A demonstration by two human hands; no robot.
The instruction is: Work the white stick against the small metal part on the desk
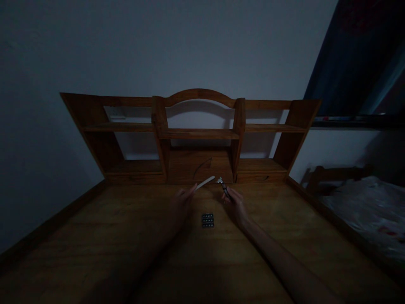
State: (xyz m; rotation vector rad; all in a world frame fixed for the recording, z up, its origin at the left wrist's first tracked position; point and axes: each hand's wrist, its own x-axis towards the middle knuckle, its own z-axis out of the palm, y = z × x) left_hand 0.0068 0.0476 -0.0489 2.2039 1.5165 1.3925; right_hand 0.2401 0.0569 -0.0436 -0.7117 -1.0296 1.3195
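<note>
The room is dim. My left hand (182,199) is closed on a thin pale stick (205,182), perhaps a brush, whose tip points up and right. My right hand (236,204) is closed on a dark-handled razor (223,185) with its small silvery head at the top. The two tips are close together but apart, above the wooden desk (126,236). Between my hands, on the desk, lies a small dark pack of razor cartridges (208,220).
A wooden hutch (198,133) with open shelves stands at the back of the desk against a pale wall. A raised rim (47,228) runs along the desk's left side. A bed with a pale cover (370,211) is at the right.
</note>
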